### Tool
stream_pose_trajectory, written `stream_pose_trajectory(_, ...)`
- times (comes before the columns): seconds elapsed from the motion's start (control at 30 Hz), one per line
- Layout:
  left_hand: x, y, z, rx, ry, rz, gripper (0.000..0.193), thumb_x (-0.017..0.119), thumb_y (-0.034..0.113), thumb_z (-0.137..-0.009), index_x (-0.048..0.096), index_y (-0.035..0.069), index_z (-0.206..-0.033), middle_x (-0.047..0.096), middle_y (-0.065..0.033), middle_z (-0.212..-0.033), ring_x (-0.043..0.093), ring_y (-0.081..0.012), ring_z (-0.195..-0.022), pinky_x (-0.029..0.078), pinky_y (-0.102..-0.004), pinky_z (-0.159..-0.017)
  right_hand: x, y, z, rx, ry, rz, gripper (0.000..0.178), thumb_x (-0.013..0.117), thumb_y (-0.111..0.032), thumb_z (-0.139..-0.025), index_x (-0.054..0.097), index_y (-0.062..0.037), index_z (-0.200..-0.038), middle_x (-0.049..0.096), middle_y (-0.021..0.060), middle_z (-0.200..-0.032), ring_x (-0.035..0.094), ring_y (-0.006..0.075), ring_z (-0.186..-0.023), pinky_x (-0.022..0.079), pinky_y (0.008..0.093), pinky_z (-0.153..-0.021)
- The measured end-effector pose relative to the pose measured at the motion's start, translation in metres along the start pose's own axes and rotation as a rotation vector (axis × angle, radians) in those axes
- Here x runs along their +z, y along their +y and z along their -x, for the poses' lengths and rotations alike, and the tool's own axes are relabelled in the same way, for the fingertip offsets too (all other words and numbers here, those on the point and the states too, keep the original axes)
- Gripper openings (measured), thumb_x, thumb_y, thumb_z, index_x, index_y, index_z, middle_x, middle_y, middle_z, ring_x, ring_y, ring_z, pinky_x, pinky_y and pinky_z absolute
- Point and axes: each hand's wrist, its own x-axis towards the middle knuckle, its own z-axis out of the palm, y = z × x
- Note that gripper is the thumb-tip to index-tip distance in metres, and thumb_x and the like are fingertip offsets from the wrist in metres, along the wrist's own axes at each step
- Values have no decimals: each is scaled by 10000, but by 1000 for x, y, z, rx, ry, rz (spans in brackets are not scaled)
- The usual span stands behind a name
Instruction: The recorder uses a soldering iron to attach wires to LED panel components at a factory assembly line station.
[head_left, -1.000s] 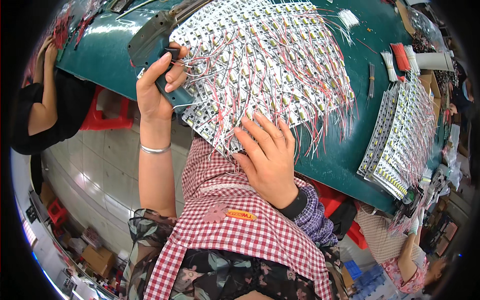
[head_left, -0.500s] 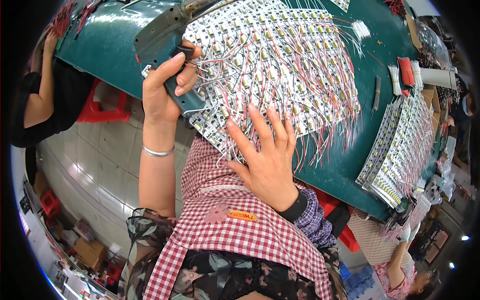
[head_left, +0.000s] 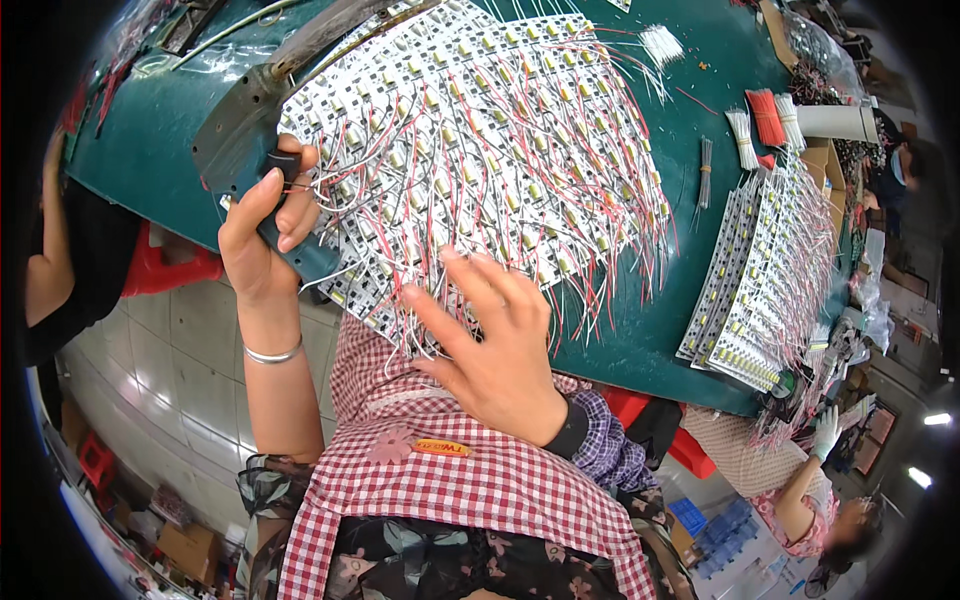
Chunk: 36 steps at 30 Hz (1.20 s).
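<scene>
My left hand (head_left: 262, 240) wraps round the teal handle of what looks like a soldering gun (head_left: 235, 125), with a finger at its black trigger. Its dark metal barrel points up and to the right, along the far left edge of the stacked boards. These white LED boards (head_left: 500, 130) lie fanned out on the table, thick with red, white and dark wires. My right hand (head_left: 500, 350) hovers over or rests on the near edge of the boards, fingers apart among the loose wire ends; I cannot tell whether it touches. Some wires run between the tool and the boards.
A green table (head_left: 640, 350) carries another wired stack of LED boards (head_left: 745, 290) at right. Near it lie red wires (head_left: 766, 118) and white wires (head_left: 741, 138) in bundles. Behind sits a loose white bundle (head_left: 661, 46). Other people work at left and lower right.
The boards, the tool and both hands have shifted left and slightly down in view, along with the whole scene. My right hand's fingers are somewhat more bent now.
</scene>
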Motion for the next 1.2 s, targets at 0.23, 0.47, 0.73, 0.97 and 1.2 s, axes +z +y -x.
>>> stream_pose_trajectory(0.23,3,4,2,-8,43,6,334,616,60,-928,550,-82,-1223,670,-246,-1142,416,-36,-532,340,-175,-450,-3,20,-16,149,93,112,771,536,-634,-975,424,-171,-1581,220,274,-1651,166,494,-1509,116,632,-1187)
stream_pose_trajectory(0.47,9,5,2,2,65,-21,343,646,72,-907,551,-69,-1204,675,-233,-1118,418,-37,-521,335,-178,-427,-2,20,-16,199,-57,80,878,612,-613,-915,332,-183,-1627,181,145,-1714,120,414,-1567,46,668,-1199)
stream_pose_trajectory(0.73,4,9,4,-21,47,7,364,644,90,-921,535,-69,-1229,657,-228,-1152,420,-40,-527,338,-180,-434,-10,17,-19,199,-139,118,884,543,-670,-936,323,-164,-1628,184,177,-1704,105,433,-1565,14,680,-1187)
stream_pose_trajectory(0.97,5,9,6,-21,40,40,360,643,75,-924,533,-73,-1233,655,-230,-1157,420,-40,-539,343,-183,-436,-27,14,-26,152,1,3,768,616,-586,-928,451,-189,-1564,280,157,-1674,211,403,-1537,64,661,-1192)
stream_pose_trajectory(1.2,9,9,4,-31,33,54,359,642,81,-930,536,-78,-1233,658,-232,-1152,429,-43,-543,345,-187,-436,-13,16,-41,139,-72,48,639,611,-562,-949,532,-267,-1511,330,151,-1651,257,407,-1514,102,646,-1193)
